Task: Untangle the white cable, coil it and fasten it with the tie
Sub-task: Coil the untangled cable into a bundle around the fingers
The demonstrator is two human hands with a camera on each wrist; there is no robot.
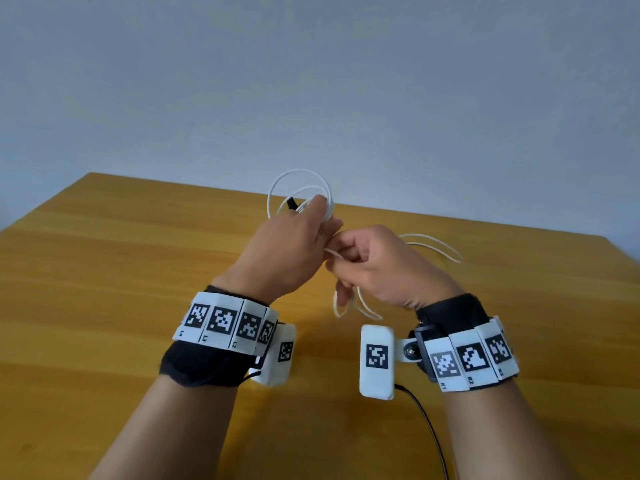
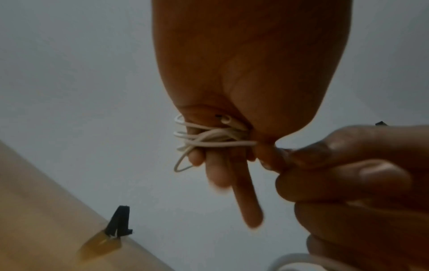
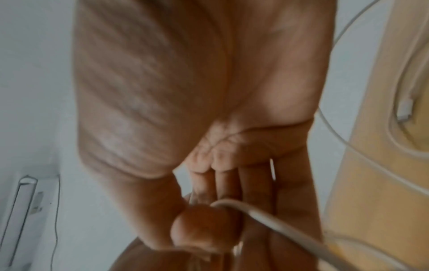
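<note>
Left hand (image 1: pixel 289 247) grips white cable (image 1: pixel 300 188) loops; right hand (image 1: pixel 377 265) pinches a strand.

Two hands are in view, the left hand (image 1: pixel 291 252) and the right hand (image 1: pixel 381 268). There is one white cable (image 1: pixel 299 188), its loops too tangled to count, and one black tie (image 2: pixel 119 221). One wooden surface (image 1: pixel 104 271) carries them. Each wrist wears one marker band, two in all.

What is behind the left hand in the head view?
White cable loops rise behind the left hand, and a black tie stands on the table beyond them. The fingers gripping the coil are covered by the hand.
</note>
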